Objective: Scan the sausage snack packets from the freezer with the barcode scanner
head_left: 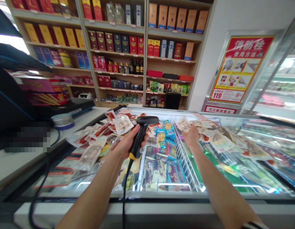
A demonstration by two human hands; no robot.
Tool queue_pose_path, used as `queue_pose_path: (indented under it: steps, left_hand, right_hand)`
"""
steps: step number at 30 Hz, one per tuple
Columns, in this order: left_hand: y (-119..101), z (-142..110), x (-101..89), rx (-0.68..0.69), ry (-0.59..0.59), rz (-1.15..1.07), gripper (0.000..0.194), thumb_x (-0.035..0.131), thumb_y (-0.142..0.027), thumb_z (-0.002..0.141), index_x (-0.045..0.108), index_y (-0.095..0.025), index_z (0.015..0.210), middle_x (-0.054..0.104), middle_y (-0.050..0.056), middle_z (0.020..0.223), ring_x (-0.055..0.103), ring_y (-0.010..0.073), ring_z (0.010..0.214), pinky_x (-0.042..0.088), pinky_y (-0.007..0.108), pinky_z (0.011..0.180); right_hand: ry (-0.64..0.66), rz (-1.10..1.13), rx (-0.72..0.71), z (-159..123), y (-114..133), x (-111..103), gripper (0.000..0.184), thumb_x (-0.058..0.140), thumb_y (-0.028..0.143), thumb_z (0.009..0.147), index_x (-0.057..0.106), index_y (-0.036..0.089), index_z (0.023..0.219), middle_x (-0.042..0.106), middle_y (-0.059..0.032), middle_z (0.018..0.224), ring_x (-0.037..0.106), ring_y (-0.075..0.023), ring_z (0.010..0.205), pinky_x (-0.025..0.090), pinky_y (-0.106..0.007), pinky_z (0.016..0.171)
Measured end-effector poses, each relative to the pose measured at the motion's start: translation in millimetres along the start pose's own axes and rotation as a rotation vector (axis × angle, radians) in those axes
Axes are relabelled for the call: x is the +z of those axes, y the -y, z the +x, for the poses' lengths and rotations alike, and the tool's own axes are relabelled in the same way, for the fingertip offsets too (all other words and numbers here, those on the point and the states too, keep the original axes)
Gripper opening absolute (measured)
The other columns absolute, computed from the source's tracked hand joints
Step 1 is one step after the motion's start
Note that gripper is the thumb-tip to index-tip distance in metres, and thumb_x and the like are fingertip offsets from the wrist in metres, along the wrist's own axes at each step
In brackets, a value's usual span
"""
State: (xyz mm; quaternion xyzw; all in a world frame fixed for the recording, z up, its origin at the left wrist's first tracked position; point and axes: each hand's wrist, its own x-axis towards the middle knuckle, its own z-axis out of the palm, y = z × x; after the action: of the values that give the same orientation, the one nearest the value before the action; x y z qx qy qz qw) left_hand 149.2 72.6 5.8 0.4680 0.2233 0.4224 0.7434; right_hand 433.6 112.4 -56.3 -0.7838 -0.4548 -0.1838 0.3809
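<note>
My left hand [125,144] is wrapped round the handle of a black barcode scanner [138,138], whose head points to the right and whose cable hangs down in front. My right hand [191,136] pinches a clear vacuum-sealed food packet [183,124] above the glass lid of a freezer. Under and beside my left hand lies a pile of sealed food packets [90,154] on the glass. To the right of my right hand spreads another pile of sealed packets [221,140]. What is inside the held packet is too blurred to name.
Ice-cream packs [160,168] lie in a wire basket [185,162] under the glass. On the left counter [11,165] stand a tape roll [62,121] and red boxes [47,90]. Behind the freezer rise shelves [116,27] of boxed goods. A dark-sleeved person [18,60] is at far left.
</note>
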Motion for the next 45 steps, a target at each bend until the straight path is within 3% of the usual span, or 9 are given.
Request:
queue_pose_path:
  steps: [7, 11, 16, 20, 28, 32, 37, 42, 45]
  left_hand:
    - [-5, 1, -6.1, 0.007, -0.024, 0.021, 0.034, 0.04, -0.042, 0.077, 0.053, -0.012, 0.086, 0.055, 0.004, 0.062, 0.049, 0.008, 0.043, 0.039, 0.019, 0.039]
    - [-5, 0, -4.0, 0.014, -0.036, 0.033, 0.033, 0.041, -0.041, 0.077, 0.053, -0.012, 0.084, 0.056, 0.004, 0.062, 0.049, 0.0084, 0.044, 0.039, 0.019, 0.039]
    - [-6, -1, -2.4, 0.005, -0.038, 0.026, 0.031, 0.041, -0.041, 0.077, 0.053, -0.012, 0.079, 0.056, 0.003, 0.061, 0.049, 0.0084, 0.043, 0.039, 0.019, 0.039]
    - [-6, -1, -1.9, -0.001, -0.06, 0.02, 0.032, 0.042, -0.041, 0.076, 0.053, -0.012, 0.082, 0.056, 0.003, 0.061, 0.049, 0.0085, 0.043, 0.039, 0.019, 0.038]
    - [-6, -1, -3.5, 0.002, -0.032, 0.041, 0.03, 0.042, -0.04, 0.077, 0.052, -0.014, 0.083, 0.057, 0.003, 0.061, 0.049, 0.0085, 0.043, 0.039, 0.019, 0.039]
    - [-7, -2, -3.0, 0.004, -0.038, 0.036, 0.031, 0.041, -0.042, 0.076, 0.052, -0.013, 0.083, 0.056, 0.003, 0.06, 0.048, 0.0084, 0.042, 0.038, 0.019, 0.038]
    - [-5, 1, -5.4, 0.004, -0.05, 0.067, 0.032, 0.041, -0.042, 0.077, 0.052, -0.012, 0.082, 0.056, 0.004, 0.061, 0.048, 0.0086, 0.043, 0.038, 0.02, 0.039]
    - [-2, 2, -7.4, -0.012, -0.033, 0.066, 0.031, 0.041, -0.042, 0.076, 0.052, -0.013, 0.084, 0.056, 0.004, 0.062, 0.048, 0.0084, 0.043, 0.038, 0.019, 0.039]
    - [-1, 1, -6.1, -0.019, -0.039, 0.072, 0.031, 0.044, -0.042, 0.075, 0.052, -0.013, 0.082, 0.056, 0.003, 0.062, 0.049, 0.0085, 0.044, 0.037, 0.019, 0.038]
  right_hand:
    - [-0.066, -0.206, 0.086, 18, -34, -11, 0.048, 0.053, 0.033, 0.066, 0.045, 0.013, 0.108, 0.04, -0.0179, 0.114, 0.034, -0.0328, 0.104, 0.025, -0.048, 0.079]
    - [-0.006, -0.111, -0.198, -2, 11, -16, 0.036, 0.045, 0.034, 0.074, 0.049, 0.018, 0.106, 0.036, -0.0134, 0.121, 0.029, -0.0295, 0.11, 0.024, -0.046, 0.082]
    - [0.431, 0.134, -0.776, -57, 89, -17, 0.033, 0.043, 0.034, 0.077, 0.048, 0.022, 0.107, 0.049, -0.0059, 0.111, 0.043, -0.0186, 0.098, 0.032, -0.032, 0.08]
    - [0.503, 0.136, -0.95, -72, 104, -15, 0.032, 0.043, 0.022, 0.076, 0.047, 0.028, 0.108, 0.051, -0.0004, 0.111, 0.043, -0.0184, 0.099, 0.028, -0.037, 0.082]
    - [0.42, 0.039, -0.704, -41, 59, -12, 0.03, 0.04, 0.014, 0.077, 0.058, 0.029, 0.096, 0.053, -0.0023, 0.108, 0.044, -0.0197, 0.098, 0.029, -0.038, 0.081]
    - [0.436, 0.165, -0.888, -62, 83, -20, 0.033, 0.048, 0.028, 0.076, 0.05, 0.025, 0.109, 0.053, -0.0044, 0.106, 0.045, -0.0182, 0.094, 0.033, -0.031, 0.078]
    - [0.49, 0.134, -0.967, -63, 83, -13, 0.034, 0.044, 0.013, 0.075, 0.056, 0.032, 0.1, 0.056, 0.001, 0.102, 0.045, -0.0179, 0.092, 0.032, -0.033, 0.076]
    - [0.49, 0.078, -0.684, -22, 40, -4, 0.037, 0.039, 0.006, 0.072, 0.064, 0.03, 0.084, 0.055, 0.0023, 0.107, 0.047, -0.0172, 0.095, 0.033, -0.032, 0.078]
    - [0.399, 0.05, -0.437, -16, 34, -4, 0.026, 0.038, 0.019, 0.077, 0.063, 0.022, 0.085, 0.058, -0.0055, 0.097, 0.051, -0.0177, 0.089, 0.036, -0.03, 0.074]
